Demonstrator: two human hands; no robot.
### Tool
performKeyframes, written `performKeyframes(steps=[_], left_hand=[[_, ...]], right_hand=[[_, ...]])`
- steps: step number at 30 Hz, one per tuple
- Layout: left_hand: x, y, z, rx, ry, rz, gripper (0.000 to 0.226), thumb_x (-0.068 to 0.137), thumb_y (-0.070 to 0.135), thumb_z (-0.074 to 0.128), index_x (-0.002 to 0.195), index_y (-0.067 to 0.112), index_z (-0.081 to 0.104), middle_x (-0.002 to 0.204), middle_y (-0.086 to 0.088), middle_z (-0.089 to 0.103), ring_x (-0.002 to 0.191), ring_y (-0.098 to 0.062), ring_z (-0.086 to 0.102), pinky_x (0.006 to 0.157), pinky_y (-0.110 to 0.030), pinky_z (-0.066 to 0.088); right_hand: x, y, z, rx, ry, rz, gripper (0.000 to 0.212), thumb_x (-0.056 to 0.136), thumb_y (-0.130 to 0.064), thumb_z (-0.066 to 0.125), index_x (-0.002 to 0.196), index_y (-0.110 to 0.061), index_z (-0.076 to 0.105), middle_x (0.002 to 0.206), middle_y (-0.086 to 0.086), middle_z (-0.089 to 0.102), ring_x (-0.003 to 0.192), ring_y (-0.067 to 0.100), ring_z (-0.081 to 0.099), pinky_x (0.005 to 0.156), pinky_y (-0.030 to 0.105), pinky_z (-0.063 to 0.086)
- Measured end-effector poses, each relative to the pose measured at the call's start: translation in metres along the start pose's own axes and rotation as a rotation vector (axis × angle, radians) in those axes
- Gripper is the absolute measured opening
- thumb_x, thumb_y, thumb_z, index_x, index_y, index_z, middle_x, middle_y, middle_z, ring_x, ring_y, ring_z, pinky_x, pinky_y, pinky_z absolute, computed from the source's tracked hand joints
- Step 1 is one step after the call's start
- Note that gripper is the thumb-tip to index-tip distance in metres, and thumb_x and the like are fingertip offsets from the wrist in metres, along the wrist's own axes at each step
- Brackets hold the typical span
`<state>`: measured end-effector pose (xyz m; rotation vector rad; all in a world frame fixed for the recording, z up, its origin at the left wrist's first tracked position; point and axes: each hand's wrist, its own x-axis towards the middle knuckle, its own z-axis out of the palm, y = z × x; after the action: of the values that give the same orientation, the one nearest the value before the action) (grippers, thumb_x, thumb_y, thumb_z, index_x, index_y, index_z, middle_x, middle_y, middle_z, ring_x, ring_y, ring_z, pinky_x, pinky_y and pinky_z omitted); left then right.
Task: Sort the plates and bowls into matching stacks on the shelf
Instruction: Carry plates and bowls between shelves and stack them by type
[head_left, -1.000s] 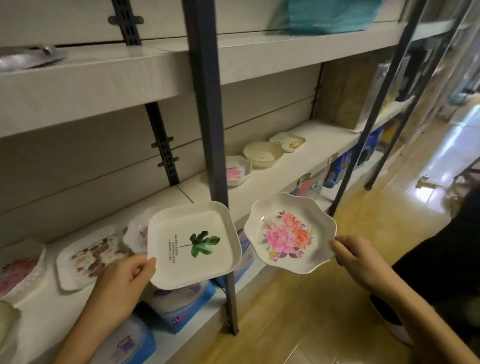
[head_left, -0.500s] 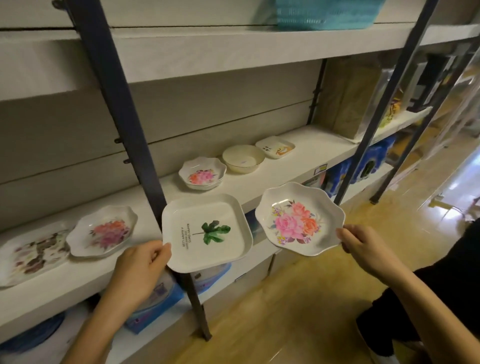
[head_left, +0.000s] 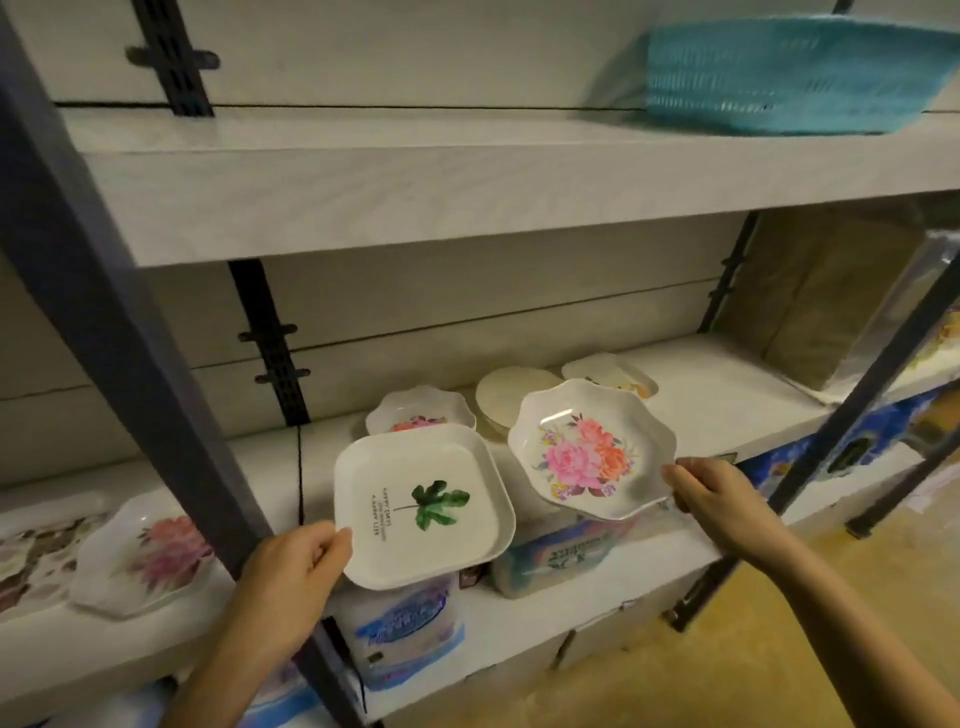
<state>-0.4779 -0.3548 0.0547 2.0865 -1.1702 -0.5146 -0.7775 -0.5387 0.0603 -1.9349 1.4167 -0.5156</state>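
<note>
Head view, mid-carry: gripping white square leaf-print plate centre-frame in left hand, white scalloped floral plate right of it in right hand; next, probably setting each onto its match on pale shelf.

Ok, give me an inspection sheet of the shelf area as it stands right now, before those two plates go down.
Surface: white middle shelf, partly covered with dishes.
Job's things: square leaf plate and scalloped floral plate, both held before the shelf; on it a small floral bowl, cream bowl, small patterned dish, second floral plate at left, blurred patterned plate far left.
Clutter: tissue packs on the lower shelf; teal basket on the upper shelf; brown box at right.
Grippers: left hand pinches the square leaf plate's corner; right hand holds the scalloped floral plate's rim.
Cables: thin dark cord hangs below the wall bracket.
Surroundings: dark metal upright; yellowish floor.
</note>
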Motion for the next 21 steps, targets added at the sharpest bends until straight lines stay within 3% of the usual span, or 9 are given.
performKeyframes(steps=[2, 5, 10, 13, 17, 19, 21], left_hand=[[0.011, 0.0, 0.004, 0.018, 0.048, 0.001, 0.047, 0.092, 0.015, 0.052, 0.048, 0.02, 0.037, 0.04, 0.004, 0.034, 0.045, -0.005, 0.033, 0.045, -0.015, 0.026], [0.016, 0.005, 0.011, 0.061, 0.123, -0.048, 0.046, 0.091, 0.014, 0.052, 0.048, 0.021, 0.036, 0.042, 0.006, 0.036, 0.044, -0.004, 0.035, 0.042, -0.011, 0.032], [0.018, -0.001, 0.021, 0.143, 0.234, -0.149, 0.044, 0.09, 0.022, 0.051, 0.048, 0.027, 0.039, 0.047, 0.008, 0.041, 0.05, -0.01, 0.038, 0.052, -0.023, 0.032], [0.012, 0.007, 0.024, 0.168, 0.296, -0.253, 0.04, 0.093, 0.021, 0.049, 0.055, 0.029, 0.039, 0.055, 0.01, 0.044, 0.055, -0.009, 0.045, 0.056, -0.017, 0.033], [0.004, 0.019, 0.024, 0.161, 0.396, -0.315, 0.039, 0.093, 0.02, 0.048, 0.057, 0.031, 0.037, 0.057, 0.01, 0.043, 0.06, -0.014, 0.051, 0.062, -0.021, 0.041], [-0.003, 0.025, 0.026, 0.14, 0.43, -0.347, 0.035, 0.094, 0.019, 0.046, 0.061, 0.029, 0.04, 0.06, 0.011, 0.045, 0.06, -0.002, 0.048, 0.058, -0.011, 0.034], [-0.005, 0.027, 0.029, 0.135, 0.471, -0.358, 0.034, 0.094, 0.017, 0.047, 0.061, 0.028, 0.042, 0.06, 0.011, 0.047, 0.06, 0.002, 0.047, 0.059, -0.011, 0.034]], right_hand=[[0.034, -0.001, -0.001, -0.024, -0.023, -0.049, 0.037, 0.095, -0.016, 0.043, 0.064, -0.003, 0.056, 0.056, 0.002, 0.049, 0.055, 0.019, 0.045, 0.061, 0.04, 0.038], [0.079, -0.007, 0.005, -0.048, -0.046, -0.098, 0.038, 0.094, -0.015, 0.043, 0.057, -0.009, 0.049, 0.054, 0.001, 0.048, 0.055, 0.018, 0.043, 0.06, 0.035, 0.035], [0.145, -0.028, 0.03, -0.088, -0.172, -0.207, 0.037, 0.093, -0.013, 0.043, 0.056, -0.009, 0.045, 0.054, 0.001, 0.047, 0.054, 0.016, 0.041, 0.055, 0.031, 0.032], [0.181, -0.041, 0.049, -0.178, -0.269, -0.263, 0.038, 0.094, -0.017, 0.042, 0.057, -0.01, 0.047, 0.056, 0.001, 0.05, 0.053, 0.015, 0.043, 0.053, 0.023, 0.035], [0.217, -0.057, 0.075, -0.36, -0.372, -0.371, 0.039, 0.094, -0.03, 0.038, 0.064, -0.011, 0.054, 0.077, 0.012, 0.065, 0.072, 0.028, 0.059, 0.068, 0.034, 0.047], [0.226, -0.067, 0.089, -0.437, -0.445, -0.419, 0.037, 0.096, -0.027, 0.034, 0.077, -0.006, 0.057, 0.084, 0.013, 0.062, 0.077, 0.026, 0.054, 0.063, 0.031, 0.039], [0.233, -0.074, 0.106, -0.454, -0.527, -0.452, 0.032, 0.098, -0.022, 0.033, 0.081, -0.009, 0.057, 0.091, 0.016, 0.058, 0.082, 0.023, 0.049, 0.062, 0.029, 0.034]])
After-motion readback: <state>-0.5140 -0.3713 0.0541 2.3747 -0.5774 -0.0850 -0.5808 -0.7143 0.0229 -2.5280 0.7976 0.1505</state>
